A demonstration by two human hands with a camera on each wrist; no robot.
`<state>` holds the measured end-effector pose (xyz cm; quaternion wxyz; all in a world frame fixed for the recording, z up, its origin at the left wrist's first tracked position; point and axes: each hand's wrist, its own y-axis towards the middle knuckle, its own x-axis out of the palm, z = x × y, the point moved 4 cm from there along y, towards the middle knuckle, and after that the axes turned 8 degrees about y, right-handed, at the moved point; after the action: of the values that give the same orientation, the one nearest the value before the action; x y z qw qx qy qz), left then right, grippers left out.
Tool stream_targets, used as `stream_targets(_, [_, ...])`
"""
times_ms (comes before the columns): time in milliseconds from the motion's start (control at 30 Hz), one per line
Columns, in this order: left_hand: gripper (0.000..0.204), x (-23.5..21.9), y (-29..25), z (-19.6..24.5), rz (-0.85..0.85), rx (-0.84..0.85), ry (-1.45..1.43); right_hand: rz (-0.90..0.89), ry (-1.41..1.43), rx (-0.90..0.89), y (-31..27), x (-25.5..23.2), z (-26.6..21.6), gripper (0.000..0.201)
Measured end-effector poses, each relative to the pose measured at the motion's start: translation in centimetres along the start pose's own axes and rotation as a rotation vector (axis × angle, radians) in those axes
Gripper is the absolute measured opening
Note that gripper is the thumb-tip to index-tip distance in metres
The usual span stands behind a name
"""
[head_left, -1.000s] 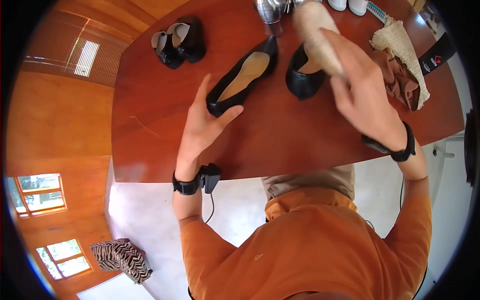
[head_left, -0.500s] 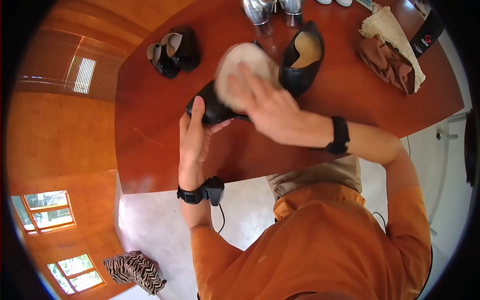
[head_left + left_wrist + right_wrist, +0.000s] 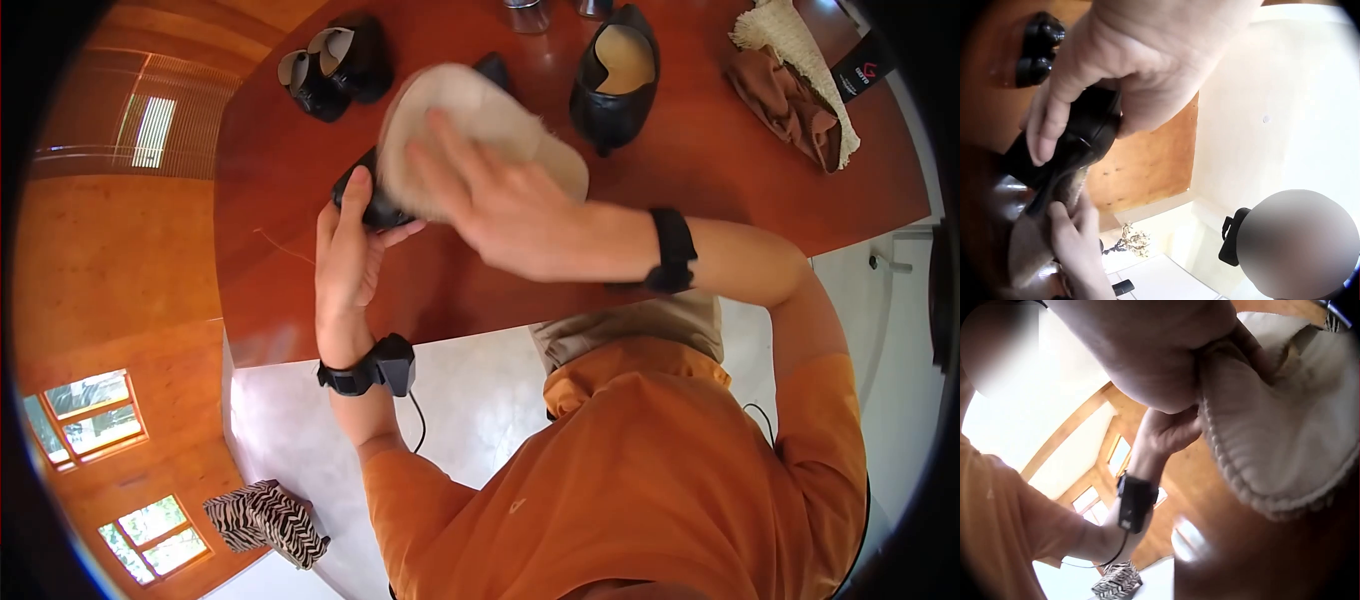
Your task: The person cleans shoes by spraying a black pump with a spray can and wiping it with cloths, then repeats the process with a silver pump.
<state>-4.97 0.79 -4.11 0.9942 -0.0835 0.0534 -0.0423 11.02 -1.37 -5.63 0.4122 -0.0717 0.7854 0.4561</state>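
The left hand grasped a black shoe at its heel end, thumb over the outside, while the right hand had its grip on a pale fleecy pad, fingers spread across the back. The shoe was over the table, mostly hidden by the pad. Wiping well likely called for a steady heel hold, light even strokes and fingertips clear of the leather being rubbed.

Home-type rm w/ wood wall, windows
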Motion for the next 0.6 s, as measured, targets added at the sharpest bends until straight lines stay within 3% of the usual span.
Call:
stream_targets(33, [0.046, -0.3, -0.2, 0.0, -0.023, -0.01, 0.022, -0.025, 0.006, 0.073, 0.3, 0.1, 1.9, 0.066])
stream_targets(67, [0.044, -0.6, -0.4, 0.0, -0.053, 0.008, 0.042, -0.213, 0.095, 0.434, 1.0, 0.7, 4.8, 0.065])
stream_targets(100, [0.044, -0.8, -0.6, 0.0, -0.054, 0.004, 0.026, -0.28, 0.176, 0.566, 1.3, 1.1, 7.2, 0.061])
stream_targets(200, [0.044, -1.2, -0.5, 0.2, -0.074, -0.018, 0.18, -0.382, 0.234, 0.592, 1.9, 0.3, 7.8, 0.058])
stream_targets(300, [0.048, -0.9, -0.6, 0.2, -0.036, 0.021, 0.302, -0.379, 0.155, 0.488, 1.8, 0.2, 6.9, 0.057])
stream_targets(367, [0.052, -1.0, -0.6, 0.0, -0.058, 0.065, 0.401, -0.263, 0.125, 0.361, 0.8, 0.5, 7.7, 0.057])
stream_targets(400, [0.058, -0.7, -0.6, 0.1, -0.086, 0.113, 0.511, -0.31, 0.19, 0.466, 0.7, 1.0, 9.9, 0.056])
stream_targets(433, [0.058, -0.5, -0.8, 0.2, -0.079, 0.123, 0.5, -0.542, 0.311, 0.737, 1.1, 0.9, 11.3, 0.054])
stream_targets(500, [0.068, 0.4, -1.6, 0.8, -0.12, 0.208, 0.589, -0.382, 0.277, 0.696, 1.0, 1.3, 11.9, 0.055])
stream_targets(567, [0.069, 0.5, -1.8, 0.9, -0.095, 0.201, 0.501, -0.359, 0.21, 0.642, 1.3, 1.3, 11.5, 0.056])
stream_targets(600, [0.068, 0.6, -2.0, 1.5, -0.061, 0.305, 0.586, -0.352, 0.235, 0.665, 1.5, 1.4, 12.1, 0.056])
